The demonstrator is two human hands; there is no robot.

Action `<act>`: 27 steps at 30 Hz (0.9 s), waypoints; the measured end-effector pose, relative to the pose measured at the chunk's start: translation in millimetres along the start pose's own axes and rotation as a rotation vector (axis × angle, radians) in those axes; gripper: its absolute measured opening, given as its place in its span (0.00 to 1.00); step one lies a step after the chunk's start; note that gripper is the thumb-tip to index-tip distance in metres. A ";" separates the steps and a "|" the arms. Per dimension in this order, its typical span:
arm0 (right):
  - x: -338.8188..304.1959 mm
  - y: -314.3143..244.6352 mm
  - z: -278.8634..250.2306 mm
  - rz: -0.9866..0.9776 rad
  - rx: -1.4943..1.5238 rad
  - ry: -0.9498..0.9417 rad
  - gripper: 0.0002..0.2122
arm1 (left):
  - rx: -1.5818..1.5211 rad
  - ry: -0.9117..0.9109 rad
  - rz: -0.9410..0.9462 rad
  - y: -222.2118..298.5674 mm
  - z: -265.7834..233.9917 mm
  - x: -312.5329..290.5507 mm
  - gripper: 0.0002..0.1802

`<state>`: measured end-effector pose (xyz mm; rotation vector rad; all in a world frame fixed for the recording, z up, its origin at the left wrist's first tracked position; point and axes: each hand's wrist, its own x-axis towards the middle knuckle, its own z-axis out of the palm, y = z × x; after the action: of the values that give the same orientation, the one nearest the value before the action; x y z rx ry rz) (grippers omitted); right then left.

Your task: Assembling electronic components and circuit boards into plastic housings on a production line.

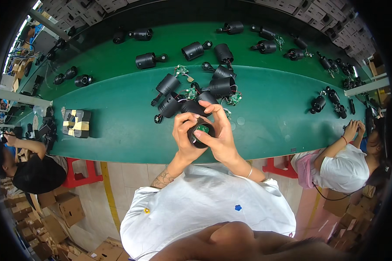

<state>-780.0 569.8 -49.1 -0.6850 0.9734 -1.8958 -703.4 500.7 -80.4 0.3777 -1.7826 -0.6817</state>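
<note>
Between my two hands is a black cylindrical housing (209,144), its round opening turned up toward me. A small green circuit board (202,128) shows inside that opening. My left hand (185,132) wraps around the housing's left side. With its thumb at the opening, on or by the board, my right hand (222,139) grips the other side; its index finger reaches over the far rim. Just beyond my hands lies a cluster of similar black housings (222,87), some with loose green circuit boards (235,98) and wires hanging out.
More black housings (193,51) lie along the green belt (109,56) behind the green table (130,130). A black box with yellow tape (76,123) stands at left. One person (35,169) sits at far left, another (342,165) at far right. Cardboard boxes (69,208) stand on the floor.
</note>
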 end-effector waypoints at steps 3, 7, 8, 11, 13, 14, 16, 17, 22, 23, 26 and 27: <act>-0.2 -0.7 0.9 -0.006 0.005 0.020 0.26 | -0.025 0.006 -0.008 -1.6 2.4 -0.4 0.30; 1.2 -3.5 -0.8 0.016 0.003 0.040 0.26 | -0.061 -0.039 -0.032 -1.9 0.8 2.5 0.30; 2.4 -5.7 -2.7 0.046 -0.005 0.038 0.27 | -0.071 -0.088 -0.049 -1.4 -1.9 4.9 0.30; 5.9 -9.9 -9.7 0.106 -0.019 0.032 0.28 | -0.089 -0.185 -0.084 -1.1 -8.6 10.2 0.30; 8.2 -11.0 -15.7 0.143 0.005 -0.017 0.29 | -0.127 -0.260 -0.093 -1.8 -11.8 13.5 0.31; 9.0 -11.2 -18.2 0.162 0.018 -0.042 0.29 | -0.145 -0.298 -0.098 -2.1 -13.0 14.7 0.31; 9.3 -11.9 -19.4 0.181 0.032 -0.071 0.30 | -0.160 -0.333 -0.102 -1.2 -13.2 15.3 0.31; 8.9 -12.6 -19.2 0.177 0.052 -0.051 0.30 | -0.165 -0.308 -0.105 0.1 -11.9 15.1 0.31; 7.2 -16.5 -19.3 0.108 0.079 0.057 0.29 | -0.082 -0.220 -0.052 8.1 -9.6 13.8 0.32; 7.7 -17.4 -20.2 0.051 0.047 0.107 0.29 | 0.015 -0.210 0.007 10.9 -10.2 13.8 0.32; 8.8 -21.4 -21.7 -0.087 -0.023 0.223 0.30 | 0.232 -0.181 0.095 13.8 -9.1 11.8 0.34; 8.6 -22.8 -21.7 -0.110 -0.027 0.236 0.31 | 0.258 -0.174 0.067 12.9 -6.5 8.8 0.34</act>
<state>-810.8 577.2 -41.1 -0.5477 1.1299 -2.0979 -698.9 504.0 -64.4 0.4406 -2.0471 -0.4489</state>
